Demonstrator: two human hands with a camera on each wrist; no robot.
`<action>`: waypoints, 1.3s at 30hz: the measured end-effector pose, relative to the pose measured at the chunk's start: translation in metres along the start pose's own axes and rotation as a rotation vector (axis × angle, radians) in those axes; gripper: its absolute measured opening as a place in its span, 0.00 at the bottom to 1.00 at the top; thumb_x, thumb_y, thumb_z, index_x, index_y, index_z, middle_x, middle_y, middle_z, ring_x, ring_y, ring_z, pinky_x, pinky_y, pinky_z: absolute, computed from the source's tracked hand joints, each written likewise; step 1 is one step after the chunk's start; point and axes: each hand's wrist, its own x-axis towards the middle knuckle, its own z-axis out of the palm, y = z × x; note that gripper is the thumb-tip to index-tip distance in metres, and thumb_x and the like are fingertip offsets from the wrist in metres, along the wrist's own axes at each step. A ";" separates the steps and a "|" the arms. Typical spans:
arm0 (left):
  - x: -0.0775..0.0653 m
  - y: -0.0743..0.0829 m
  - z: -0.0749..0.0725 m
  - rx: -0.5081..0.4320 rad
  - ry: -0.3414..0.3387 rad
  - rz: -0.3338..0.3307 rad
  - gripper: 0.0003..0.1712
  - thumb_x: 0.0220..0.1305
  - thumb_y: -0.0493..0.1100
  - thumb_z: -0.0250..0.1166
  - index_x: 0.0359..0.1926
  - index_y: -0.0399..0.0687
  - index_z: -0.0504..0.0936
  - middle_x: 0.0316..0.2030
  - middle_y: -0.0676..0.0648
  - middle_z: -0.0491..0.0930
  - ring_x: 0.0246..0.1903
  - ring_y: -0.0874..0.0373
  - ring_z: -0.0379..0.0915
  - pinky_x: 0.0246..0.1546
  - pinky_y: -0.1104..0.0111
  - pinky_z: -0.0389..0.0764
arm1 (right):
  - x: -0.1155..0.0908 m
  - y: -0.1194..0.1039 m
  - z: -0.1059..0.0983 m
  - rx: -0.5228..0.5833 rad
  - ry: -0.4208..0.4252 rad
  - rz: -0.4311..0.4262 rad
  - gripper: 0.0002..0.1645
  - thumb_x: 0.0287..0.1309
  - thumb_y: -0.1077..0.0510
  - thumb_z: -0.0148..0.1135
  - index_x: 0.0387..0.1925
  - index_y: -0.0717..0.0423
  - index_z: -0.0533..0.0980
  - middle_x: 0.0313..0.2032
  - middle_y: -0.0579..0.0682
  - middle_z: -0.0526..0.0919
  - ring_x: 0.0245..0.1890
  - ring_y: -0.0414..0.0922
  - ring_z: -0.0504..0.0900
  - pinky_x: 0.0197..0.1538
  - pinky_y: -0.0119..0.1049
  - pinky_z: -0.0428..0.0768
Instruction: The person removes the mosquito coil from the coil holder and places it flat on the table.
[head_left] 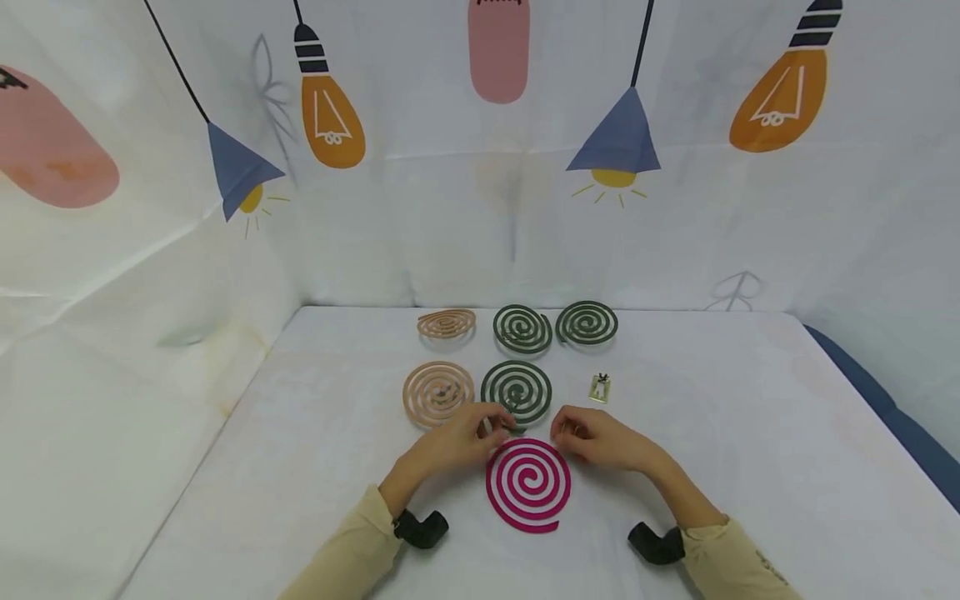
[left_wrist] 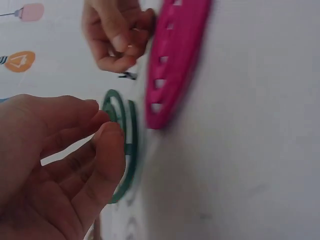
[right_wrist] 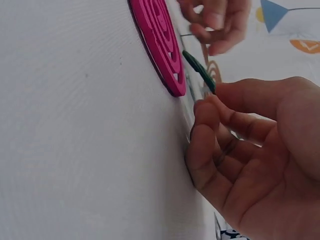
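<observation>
A pink spiral mosquito coil [head_left: 531, 477] lies flat on the white table between my two hands. My left hand [head_left: 463, 437] is at its upper left edge, thumb and fingertips slightly apart, over the near rim of a green mosquito coil [head_left: 517, 392]. Part of that green coil shows behind the left fingers [left_wrist: 110, 145] in the left wrist view. My right hand [head_left: 603, 437] is by the pink coil's upper right edge, fingers loosely bent. In the right wrist view a green coil end [right_wrist: 200, 72] appears just beyond its fingertips; I see nothing held.
Behind lie a tan coil [head_left: 440, 393], another tan coil [head_left: 447, 323] and two green coils, one [head_left: 522, 328] beside the other [head_left: 587, 322]. A small gold metal piece [head_left: 599, 388] lies right of them. A patterned white cloth [head_left: 450, 225] hangs behind the table.
</observation>
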 end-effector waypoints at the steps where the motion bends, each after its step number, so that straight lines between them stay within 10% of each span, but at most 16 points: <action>1: 0.003 0.002 -0.004 -0.002 0.021 0.016 0.09 0.65 0.40 0.60 0.45 0.44 0.80 0.32 0.50 0.80 0.23 0.66 0.70 0.24 0.76 0.74 | 0.001 0.000 -0.001 0.005 0.011 0.006 0.06 0.64 0.56 0.56 0.41 0.54 0.73 0.24 0.46 0.74 0.20 0.36 0.72 0.27 0.30 0.75; 15: 0.038 -0.002 -0.045 0.084 0.257 -0.068 0.11 0.66 0.40 0.59 0.47 0.42 0.80 0.36 0.49 0.80 0.35 0.58 0.75 0.37 0.69 0.77 | 0.011 -0.004 -0.006 0.081 0.160 0.084 0.13 0.65 0.56 0.55 0.47 0.59 0.68 0.29 0.51 0.74 0.22 0.40 0.73 0.26 0.32 0.75; 39: 0.058 -0.017 -0.040 0.214 0.207 -0.165 0.14 0.66 0.40 0.57 0.51 0.43 0.79 0.45 0.43 0.80 0.47 0.50 0.76 0.48 0.59 0.77 | 0.034 -0.013 -0.002 0.263 0.312 0.191 0.33 0.65 0.58 0.53 0.66 0.57 0.52 0.49 0.62 0.68 0.36 0.50 0.79 0.36 0.39 0.79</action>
